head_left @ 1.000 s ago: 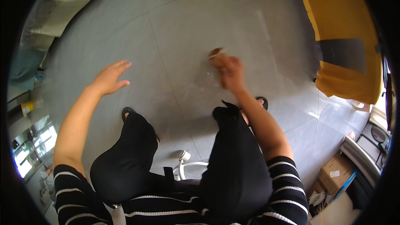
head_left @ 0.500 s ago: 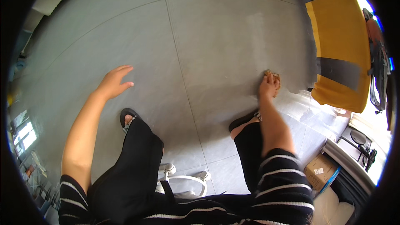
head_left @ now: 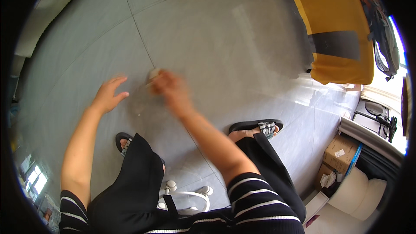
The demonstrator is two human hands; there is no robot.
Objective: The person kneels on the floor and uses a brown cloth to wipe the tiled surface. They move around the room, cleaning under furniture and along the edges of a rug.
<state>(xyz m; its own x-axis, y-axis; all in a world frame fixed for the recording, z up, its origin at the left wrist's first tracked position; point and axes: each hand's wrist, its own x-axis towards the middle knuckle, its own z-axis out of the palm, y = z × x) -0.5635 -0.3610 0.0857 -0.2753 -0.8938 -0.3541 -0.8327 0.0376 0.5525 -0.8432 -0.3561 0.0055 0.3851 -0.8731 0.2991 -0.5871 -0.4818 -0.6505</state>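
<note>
Two hands on grey floor (head_left: 225, 39), right hand (head_left: 169, 87) gripping pale pad (head_left: 153, 74) (blurred, axis unclear)

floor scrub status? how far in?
Done: the grey tiled floor shows a pale streak at upper right, possibly an earlier pass. In hand: the right hand, blurred, holds a small pale scrubber near a tile joint; the left hand rests flat on the floor. Left: remaining dirt cannot be judged.

L hand (head_left: 107, 96) flat, fingers spread, arm straight. R hand (head_left: 170, 87) blurred, fingers curled, arm reaching fwd across body.
</note>
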